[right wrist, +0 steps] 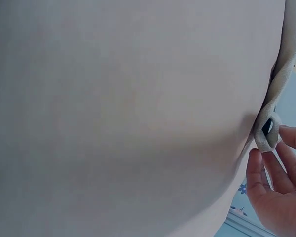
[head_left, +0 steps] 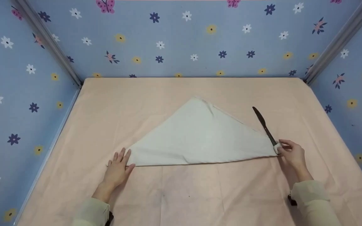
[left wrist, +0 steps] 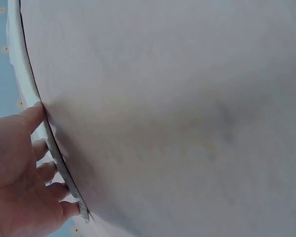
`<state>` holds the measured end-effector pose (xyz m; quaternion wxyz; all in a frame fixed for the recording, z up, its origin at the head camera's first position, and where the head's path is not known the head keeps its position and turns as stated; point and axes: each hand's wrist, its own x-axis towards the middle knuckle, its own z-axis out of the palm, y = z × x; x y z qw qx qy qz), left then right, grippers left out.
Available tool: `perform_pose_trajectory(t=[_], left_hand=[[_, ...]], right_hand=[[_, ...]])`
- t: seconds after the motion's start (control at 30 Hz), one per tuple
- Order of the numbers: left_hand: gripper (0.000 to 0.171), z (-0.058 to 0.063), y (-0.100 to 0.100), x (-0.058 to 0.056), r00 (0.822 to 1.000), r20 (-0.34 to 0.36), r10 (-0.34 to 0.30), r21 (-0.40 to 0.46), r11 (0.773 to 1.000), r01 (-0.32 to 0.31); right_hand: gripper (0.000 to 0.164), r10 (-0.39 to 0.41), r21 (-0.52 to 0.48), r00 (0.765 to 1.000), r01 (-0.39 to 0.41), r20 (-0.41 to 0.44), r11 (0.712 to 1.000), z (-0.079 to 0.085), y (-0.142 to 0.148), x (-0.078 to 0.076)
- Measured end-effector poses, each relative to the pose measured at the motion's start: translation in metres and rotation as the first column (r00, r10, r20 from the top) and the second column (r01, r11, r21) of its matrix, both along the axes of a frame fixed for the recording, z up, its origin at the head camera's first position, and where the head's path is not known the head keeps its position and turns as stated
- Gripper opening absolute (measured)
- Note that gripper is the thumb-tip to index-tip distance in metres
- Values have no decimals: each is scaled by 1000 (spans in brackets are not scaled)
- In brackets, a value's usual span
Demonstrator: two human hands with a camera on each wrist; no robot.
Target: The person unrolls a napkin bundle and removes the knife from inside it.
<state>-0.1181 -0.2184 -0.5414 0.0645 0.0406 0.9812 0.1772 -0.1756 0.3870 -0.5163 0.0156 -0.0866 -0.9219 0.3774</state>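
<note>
A white cloth (head_left: 200, 131), folded into a wide triangle, lies with its peak toward the back wall. My left hand (head_left: 117, 169) rests on its left corner with fingers spread; in the left wrist view these fingers (left wrist: 48, 170) lie along the cloth's folded edge. A dark table knife (head_left: 264, 125) lies at the right corner, blade pointing back and handle end under the cloth. There my right hand (head_left: 294, 157) pinches the corner, turned over the handle. The right wrist view shows the cloth corner (right wrist: 266, 138) curled into a loop between thumb and fingers.
A pale peach cover (head_left: 181, 194) with light creases spreads under everything. Blue flowered panels (head_left: 181, 37) stand at the back and both sides, with grey metal posts (head_left: 49, 40) at the corners.
</note>
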Motion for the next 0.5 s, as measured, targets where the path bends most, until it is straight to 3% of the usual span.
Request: perform_pose_trajectory(t=[0.2, 0.5], left_hand=[[60, 0, 0, 0, 1000, 5, 3, 12, 1000, -3], [60, 0, 0, 2, 999, -34, -12, 10, 1000, 12]], right_hand=[[37, 0, 0, 1000, 0, -21, 1000, -1, -2, -1], [48, 0, -52, 999, 2, 45, 999, -3, -3, -4]])
